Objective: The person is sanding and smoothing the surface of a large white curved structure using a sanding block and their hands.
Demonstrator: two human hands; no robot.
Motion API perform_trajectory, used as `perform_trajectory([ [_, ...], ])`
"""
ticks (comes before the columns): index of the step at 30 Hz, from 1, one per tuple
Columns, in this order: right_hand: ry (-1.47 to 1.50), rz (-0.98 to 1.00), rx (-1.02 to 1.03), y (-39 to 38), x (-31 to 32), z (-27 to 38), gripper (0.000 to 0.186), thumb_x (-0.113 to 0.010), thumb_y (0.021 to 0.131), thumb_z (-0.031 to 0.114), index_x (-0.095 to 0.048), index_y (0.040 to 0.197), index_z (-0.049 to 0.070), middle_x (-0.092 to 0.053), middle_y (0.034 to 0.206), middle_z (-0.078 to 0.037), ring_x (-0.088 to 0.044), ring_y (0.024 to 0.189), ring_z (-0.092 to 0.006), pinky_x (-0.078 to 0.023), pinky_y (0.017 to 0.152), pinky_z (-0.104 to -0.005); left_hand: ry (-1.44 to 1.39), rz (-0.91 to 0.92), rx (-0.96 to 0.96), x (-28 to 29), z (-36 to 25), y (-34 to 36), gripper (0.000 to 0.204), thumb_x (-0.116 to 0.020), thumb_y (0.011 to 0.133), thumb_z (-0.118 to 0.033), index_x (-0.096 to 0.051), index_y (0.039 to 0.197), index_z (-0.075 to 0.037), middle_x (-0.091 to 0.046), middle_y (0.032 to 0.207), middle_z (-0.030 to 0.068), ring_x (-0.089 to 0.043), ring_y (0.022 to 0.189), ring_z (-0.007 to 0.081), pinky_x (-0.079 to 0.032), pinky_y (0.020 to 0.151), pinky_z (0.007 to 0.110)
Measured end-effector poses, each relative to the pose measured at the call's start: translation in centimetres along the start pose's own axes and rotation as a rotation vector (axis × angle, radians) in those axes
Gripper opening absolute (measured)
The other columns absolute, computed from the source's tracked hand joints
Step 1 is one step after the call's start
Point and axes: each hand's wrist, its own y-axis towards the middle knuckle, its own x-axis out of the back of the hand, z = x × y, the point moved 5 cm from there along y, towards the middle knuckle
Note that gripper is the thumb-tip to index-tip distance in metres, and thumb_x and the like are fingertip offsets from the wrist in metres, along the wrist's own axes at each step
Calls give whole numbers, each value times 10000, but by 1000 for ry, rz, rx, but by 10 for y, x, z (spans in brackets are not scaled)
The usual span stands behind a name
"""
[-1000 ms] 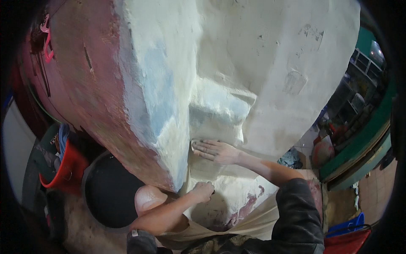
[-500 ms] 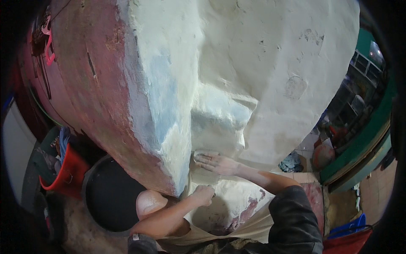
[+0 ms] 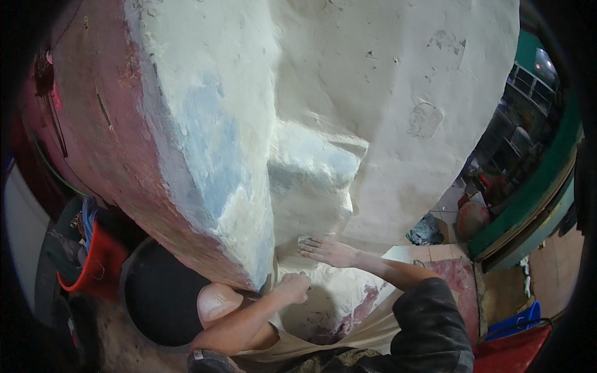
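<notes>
In front of me a large cream-white plastered wall point(image 3: 336, 74), with light-blue patches and a stepped ledge point(image 3: 323, 155), runs down to a low base. My right hand point(image 3: 333, 252) lies on the wall's lower part just under the ledge, fingers stretched flat over a small pale sheet that looks like sandpaper point(image 3: 303, 241). Only the sheet's edge shows past the fingertips. Lower and to the left, my left hand point(image 3: 295, 288) is curled into a fist above the base point(image 3: 348, 292). Whatever it may hold is hidden.
Left of my knee stands a round black tub point(image 3: 165, 292), with a red bucket point(image 3: 102, 255) holding cloths beside it. The wall's pink, worn side point(image 3: 118, 149) juts toward me. At lower right are a blue container point(image 3: 519, 320) and a red one point(image 3: 513, 348); crumpled cloth point(image 3: 426, 230) lies farther back.
My right hand has slid to the right and slightly down the wall, the pale sheet moving with it. My left fist stays nearly in place. The whole wall appears shifted left in view.
</notes>
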Motion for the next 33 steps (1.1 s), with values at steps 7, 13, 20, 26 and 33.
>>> perform_trajectory([
  [7, -8, -398, -258, -1, 144, -58, 628, -469, 832, 97, -232, 1411, 48, -262, 1456, -169, -274, 1338, -333, -214, 1114, -431, -65, -40, -55, -6, -11, 6, 263, -644, 658, -122, -638, 907, -41, -597, 976, 175, -589, 948, 328, -457, 838, 415],
  [13, 232, -228, -146, -39, 33, -20, 623, -463, 817, 126, -273, 1407, 69, -339, 1418, -175, -319, 1319, -324, -218, 1115, -430, -8, 8, -39, -10, -4, 2, 280, -651, 652, -130, -637, 919, -45, -596, 974, 161, -590, 934, 321, -458, 832, 413],
  [20, -36, -444, -236, -27, 137, -42, 671, -498, 768, 66, -289, 1405, 68, -339, 1430, -130, -317, 1325, -307, -235, 1116, -428, 12, 13, -40, -8, -11, 5, 300, -652, 660, -154, -642, 943, -53, -593, 1012, 164, -591, 960, 329, -452, 851, 422],
  [26, 76, -494, -324, -51, 89, -46, 677, -464, 745, -16, -305, 1398, 66, -350, 1418, -150, -326, 1317, -324, -268, 1101, -449, 17, 36, -15, -17, 1, 5, 309, -650, 662, -155, -641, 951, -47, -594, 993, 179, -593, 954, 332, -461, 840, 419],
  [33, 172, -212, -103, -50, 89, -37, 665, -458, 764, -36, -292, 1403, 48, -351, 1413, -163, -332, 1318, -303, -237, 1113, -435, 22, 6, -51, -14, -1, 9, 292, -657, 662, -160, -634, 924, -33, -597, 964, 179, -593, 940, 328, -465, 822, 418],
])
